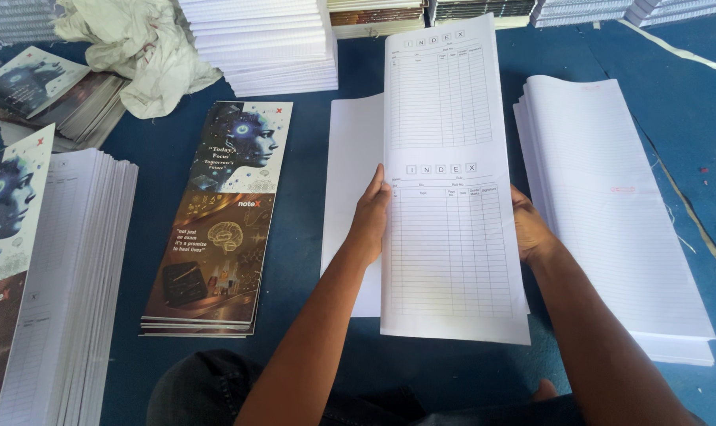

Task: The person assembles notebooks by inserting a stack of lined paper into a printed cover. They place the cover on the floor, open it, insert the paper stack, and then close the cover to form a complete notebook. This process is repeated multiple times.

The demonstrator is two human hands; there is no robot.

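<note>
A long stack of white sheets (448, 118), topped by a page printed with two ruled tables, is held over the blue table (302, 197). My left hand (371, 217) grips its left edge and my right hand (529, 229) grips its right edge. Under the stack's left side lies a plain white sheet (354, 170). A thick pile of lined paper (610, 205) lies just right of my right hand. A pile of printed covers (224, 213) with a robot face and a brain picture sits to the left of my left hand.
A tall pile of assembled books (66, 284) stands at the far left. More covers (42, 91) and a crumpled cloth (141, 51) lie at the back left. White paper stacks (267, 39) line the back edge. My dark-clothed knee (208, 386) is below.
</note>
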